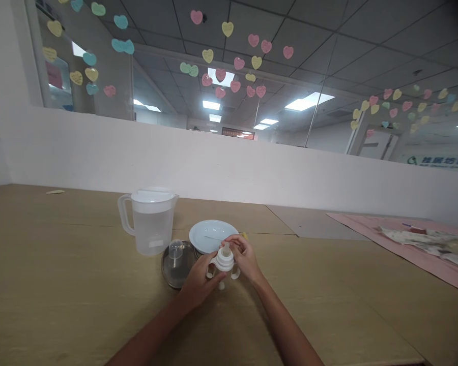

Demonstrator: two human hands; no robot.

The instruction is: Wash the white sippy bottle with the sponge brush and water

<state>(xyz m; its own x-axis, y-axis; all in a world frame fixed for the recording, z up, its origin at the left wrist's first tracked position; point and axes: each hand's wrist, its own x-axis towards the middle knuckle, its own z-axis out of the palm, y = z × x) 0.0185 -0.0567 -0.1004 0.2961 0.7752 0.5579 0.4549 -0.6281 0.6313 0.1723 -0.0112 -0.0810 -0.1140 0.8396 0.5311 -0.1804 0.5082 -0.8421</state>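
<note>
A baby bottle [225, 262] with a white collar, side handles and a translucent nipple [226, 249] is upright between my hands. My left hand [200, 277] is wrapped around its left side, by the handle. The fingers of my right hand [245, 254] are closed together at the nipple, pinching at its side. Behind them is a pale blue-white bowl [198, 235]. A thin light stick [212, 238] shows across the bowl; whether it reaches my right fingertips I cannot tell. To the left, a clear dome-shaped cap [176, 250] stands on a round metal tray [170, 277].
A translucent lidded pitcher [152, 226] stands behind the tray at left. Something small and yellow [245, 236] shows beside the bowl. A pink cloth [361, 231] with crumpled items lies far right. A low white wall [213, 165] with glass above it bounds the table [80, 284].
</note>
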